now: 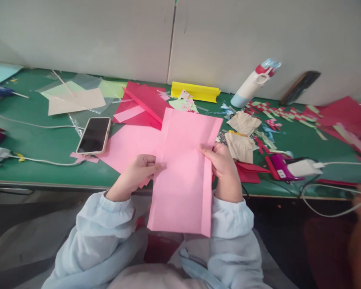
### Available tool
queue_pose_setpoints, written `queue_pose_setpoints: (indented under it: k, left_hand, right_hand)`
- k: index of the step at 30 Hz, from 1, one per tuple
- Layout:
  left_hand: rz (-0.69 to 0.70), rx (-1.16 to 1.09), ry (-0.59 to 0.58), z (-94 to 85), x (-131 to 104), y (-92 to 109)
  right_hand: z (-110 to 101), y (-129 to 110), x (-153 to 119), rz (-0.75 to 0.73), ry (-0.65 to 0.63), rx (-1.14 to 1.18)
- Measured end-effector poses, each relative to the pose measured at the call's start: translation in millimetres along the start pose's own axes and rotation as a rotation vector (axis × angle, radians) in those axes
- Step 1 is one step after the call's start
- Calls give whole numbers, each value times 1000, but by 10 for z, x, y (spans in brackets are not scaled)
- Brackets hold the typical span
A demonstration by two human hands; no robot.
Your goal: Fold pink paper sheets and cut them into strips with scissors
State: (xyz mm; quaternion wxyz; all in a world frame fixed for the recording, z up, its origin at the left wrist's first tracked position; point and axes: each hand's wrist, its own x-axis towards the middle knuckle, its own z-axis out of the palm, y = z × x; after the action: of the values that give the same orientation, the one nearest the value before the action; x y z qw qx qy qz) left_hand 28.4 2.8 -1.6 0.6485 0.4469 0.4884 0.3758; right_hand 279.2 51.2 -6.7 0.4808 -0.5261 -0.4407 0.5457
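A sheet of pink paper (180,176) with creased long edges is held up in front of me, over the table's front edge. My left hand (141,172) is closed on its left edge, thumb on the near face. On the right edge my right hand (219,164) grips it the same way, fingers behind the sheet. The right side strip is folded along a crease and stands slightly up. Behind my left hand another pink sheet (129,144) lies flat on the table, partly hidden by the held one.
On the green table (48,140) lie a phone (94,135), red papers (144,102), a folded yellow piece (195,92), small cloth bags (240,146) and woven paper strips (289,114). A bottle (254,84) leans by the wall. White cables (42,161) cross both sides.
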Motion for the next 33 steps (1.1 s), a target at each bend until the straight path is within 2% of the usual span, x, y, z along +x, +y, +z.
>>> queue_pose_setpoints:
  k: [5,11,19,29,33]
  left_hand:
    - [89,-33,86,27,22,58]
    - [-29,26,-34,30,-25,79]
    - [-57,141,-1,25,-30,35]
    - [-133,266,-132,21,-42,65]
    - [-140,254,-144,44,-62,105]
  right_hand:
    - [8,-33,-44,125,-170,-27]
    - [-2,-3,-14,-2,-45,-92]
    - [3,3,16,-36,45,-81]
    - [-45,-13,40,-109,203,-105]
    - [-47,-15,47,-125,214,-96]
